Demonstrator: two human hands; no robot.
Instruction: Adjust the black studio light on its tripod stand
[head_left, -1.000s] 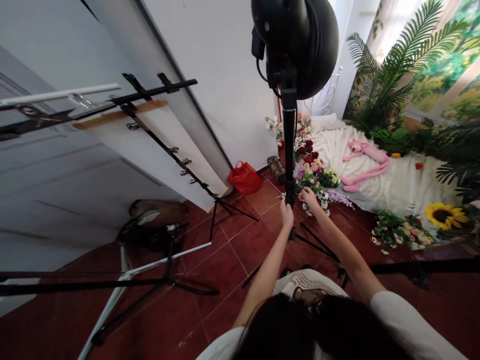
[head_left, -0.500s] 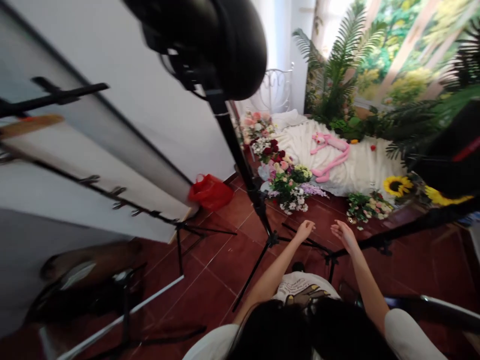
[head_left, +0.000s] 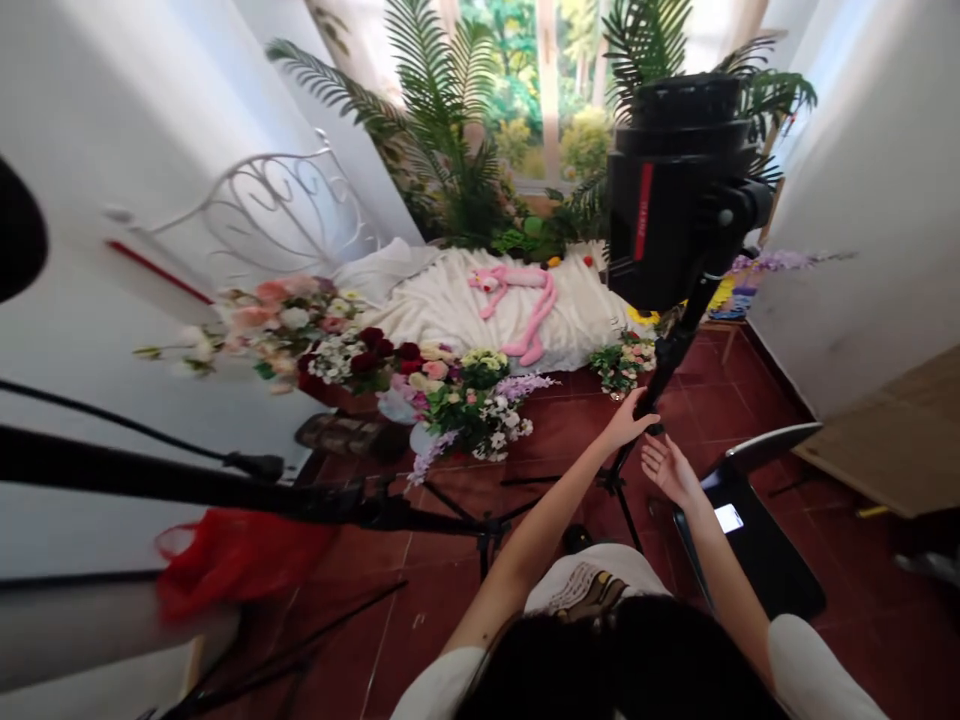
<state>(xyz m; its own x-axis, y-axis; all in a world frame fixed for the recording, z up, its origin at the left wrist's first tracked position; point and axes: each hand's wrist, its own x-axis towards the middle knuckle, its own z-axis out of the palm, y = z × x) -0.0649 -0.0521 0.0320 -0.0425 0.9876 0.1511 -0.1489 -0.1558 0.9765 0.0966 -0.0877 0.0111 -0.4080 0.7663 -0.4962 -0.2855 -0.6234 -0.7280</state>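
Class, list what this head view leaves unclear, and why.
In the head view:
Light stand section behind the left hand: covered by it.
Lettering on the studio light: too small.
Dark shape: cut off by the left edge.
Contents of the red bag: hidden by its blurred sides.

left hand (head_left: 627, 424): on black stand (head_left: 670, 352) | right hand (head_left: 671, 472): nearby | pink toy (head_left: 523, 277): on blanket (head_left: 427, 305)

A white short-sleeved T-shirt (head_left: 628, 568) bears small lettering (head_left: 571, 588) and brown print (head_left: 601, 590).
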